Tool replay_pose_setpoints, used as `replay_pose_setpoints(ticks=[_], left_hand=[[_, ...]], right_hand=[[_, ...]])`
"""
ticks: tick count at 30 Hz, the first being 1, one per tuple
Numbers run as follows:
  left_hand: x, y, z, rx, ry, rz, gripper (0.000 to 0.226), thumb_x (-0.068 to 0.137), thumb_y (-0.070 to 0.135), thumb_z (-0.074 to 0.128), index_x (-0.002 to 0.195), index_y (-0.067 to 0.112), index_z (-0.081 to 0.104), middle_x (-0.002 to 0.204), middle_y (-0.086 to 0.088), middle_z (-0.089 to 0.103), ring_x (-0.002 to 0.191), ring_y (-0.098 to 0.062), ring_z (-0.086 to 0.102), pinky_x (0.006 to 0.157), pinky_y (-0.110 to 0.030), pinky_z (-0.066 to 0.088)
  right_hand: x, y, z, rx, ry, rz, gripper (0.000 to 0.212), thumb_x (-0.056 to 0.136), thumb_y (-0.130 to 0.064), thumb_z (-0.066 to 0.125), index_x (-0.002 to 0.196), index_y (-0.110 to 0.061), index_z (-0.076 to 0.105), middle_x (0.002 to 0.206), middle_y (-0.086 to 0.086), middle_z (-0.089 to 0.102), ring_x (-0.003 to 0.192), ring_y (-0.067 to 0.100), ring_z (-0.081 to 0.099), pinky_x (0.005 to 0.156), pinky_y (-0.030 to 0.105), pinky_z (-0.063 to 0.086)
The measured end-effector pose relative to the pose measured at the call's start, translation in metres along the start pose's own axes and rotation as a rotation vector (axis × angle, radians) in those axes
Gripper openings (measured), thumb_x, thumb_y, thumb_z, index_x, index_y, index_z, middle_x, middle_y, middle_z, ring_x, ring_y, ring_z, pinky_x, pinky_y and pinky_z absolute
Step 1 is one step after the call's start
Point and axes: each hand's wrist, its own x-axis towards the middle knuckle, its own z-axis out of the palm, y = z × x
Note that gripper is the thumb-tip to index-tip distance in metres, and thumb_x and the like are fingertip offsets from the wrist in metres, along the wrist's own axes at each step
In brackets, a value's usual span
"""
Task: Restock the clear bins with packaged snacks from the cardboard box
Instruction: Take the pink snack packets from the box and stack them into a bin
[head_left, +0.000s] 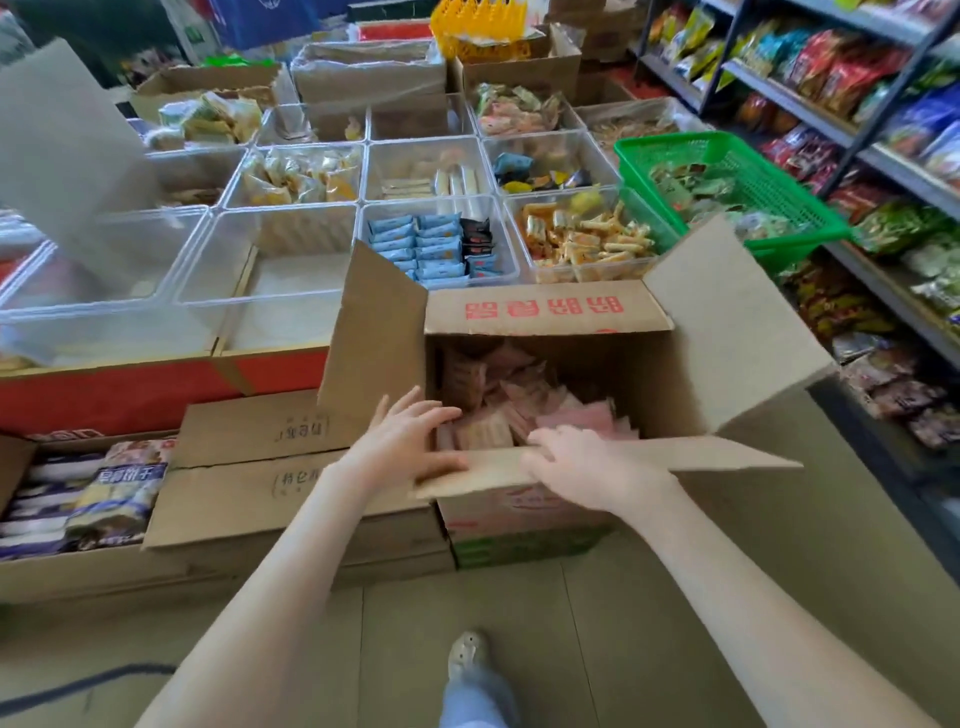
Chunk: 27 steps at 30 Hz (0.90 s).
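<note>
An open cardboard box (670, 384) stands on the floor before me, its flaps spread outward. Pink packaged snacks (519, 410) lie loose inside it. My left hand (410, 441) reaches over the near left corner, fingers stretched toward the packets and thumb on the near flap (701, 452). My right hand (576, 462) rests on that same flap, its fingertips at the flap's inner edge beside the packets. Neither hand holds a packet. Clear bins (291, 270) stand in rows behind the box; the two nearest left ones hold nothing, while others hold blue packets (415, 244) and orange snacks (587, 244).
A green basket (727, 171) of snacks sits at the right of the bins. Store shelves (857, 145) full of bags line the right side. Flat cardboard boxes (291, 493) and an open case of bagged goods (93, 493) lie at the left. My foot (467, 660) is on the floor below.
</note>
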Motion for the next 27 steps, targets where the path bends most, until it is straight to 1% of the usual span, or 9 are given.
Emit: replay_pose_setpoints(ticks=[2,3,6,10,13,15,18,21,27], left_hand=[[-0.014,0.008,0.018,0.263,-0.035,-0.019,0.083,0.082,0.067,0.052,0.150,0.039,0.014,0.160,-0.003,0.010,0.146,-0.029,-0.015,0.110,-0.058,-0.018],[-0.019,0.012,0.029,0.364,-0.052,-0.061,0.086,0.084,0.064,0.053,0.151,0.039,0.006,0.161,-0.007,0.002,0.143,-0.037,-0.019,0.107,-0.061,-0.019],[-0.029,0.016,0.057,0.455,-0.089,-0.248,0.093,0.086,0.056,0.057,0.147,0.044,-0.013,0.158,-0.010,-0.017,0.139,-0.048,-0.021,0.106,-0.071,-0.008],[-0.032,0.022,0.064,0.443,-0.130,-0.382,0.091,0.088,0.059,0.051,0.147,0.041,-0.017,0.158,-0.013,-0.017,0.140,-0.052,-0.013,0.109,-0.068,-0.005],[-0.020,0.037,0.046,0.502,-0.129,-0.401,0.075,0.093,0.060,0.037,0.151,0.035,-0.004,0.158,-0.018,0.010,0.142,-0.049,0.007,0.112,-0.063,-0.004],[-0.011,0.044,0.034,0.564,-0.117,-0.381,0.065,0.097,0.057,0.028,0.152,0.032,0.006,0.150,-0.016,0.034,0.140,-0.042,0.023,0.113,-0.058,0.002],[0.006,0.045,0.019,0.617,-0.058,-0.234,0.049,0.099,0.047,0.028,0.141,0.023,0.037,0.129,-0.011,0.056,0.122,-0.030,0.048,0.100,-0.042,0.033],[0.034,0.039,0.002,0.488,-0.020,-0.203,0.034,0.100,0.037,0.036,0.124,0.016,0.049,0.116,-0.008,0.060,0.105,-0.028,0.057,0.074,-0.034,0.039],[0.096,0.005,-0.029,0.358,-0.029,-0.272,0.036,0.100,0.029,0.037,0.132,0.013,0.042,0.121,-0.011,0.058,0.111,-0.033,0.057,0.087,-0.045,0.050]], right_hand=[[-0.009,0.027,0.046,0.021,-0.177,0.024,0.065,0.095,-0.045,0.042,0.151,-0.028,0.013,0.159,0.003,0.009,0.145,0.027,0.012,0.115,0.054,0.015],[-0.015,0.041,0.070,-0.048,-0.245,0.001,0.083,0.091,-0.041,0.051,0.152,-0.030,-0.004,0.159,-0.003,-0.015,0.147,0.021,-0.011,0.117,0.056,0.000],[-0.020,0.076,0.113,-0.144,-0.332,-0.040,0.107,0.085,-0.014,0.062,0.146,-0.034,-0.024,0.142,-0.013,-0.045,0.138,0.016,-0.035,0.114,0.055,-0.008],[-0.016,0.079,0.105,-0.010,-0.356,-0.062,0.077,0.094,-0.010,0.047,0.152,-0.031,0.000,0.157,-0.009,-0.021,0.145,0.017,-0.019,0.117,0.048,0.001],[-0.014,0.079,0.077,0.186,-0.185,-0.039,0.045,0.098,-0.017,0.042,0.143,-0.024,0.040,0.156,-0.003,0.025,0.144,0.017,0.020,0.116,0.039,0.022],[-0.011,0.079,0.057,0.260,-0.011,0.006,0.036,0.099,-0.023,0.042,0.135,-0.022,0.051,0.144,0.000,0.046,0.132,0.018,0.041,0.108,0.035,0.035],[0.003,0.071,0.033,0.348,0.129,0.013,0.033,0.100,-0.025,0.042,0.132,-0.020,0.052,0.136,0.003,0.052,0.123,0.020,0.049,0.099,0.032,0.042],[0.030,0.064,0.017,0.383,0.165,0.005,0.035,0.099,-0.023,0.043,0.133,-0.018,0.050,0.138,0.004,0.050,0.124,0.021,0.048,0.100,0.033,0.041],[0.097,0.057,-0.003,0.425,0.128,0.095,0.047,0.097,-0.021,0.045,0.142,-0.014,0.038,0.145,0.008,0.038,0.132,0.024,0.040,0.106,0.037,0.037]])
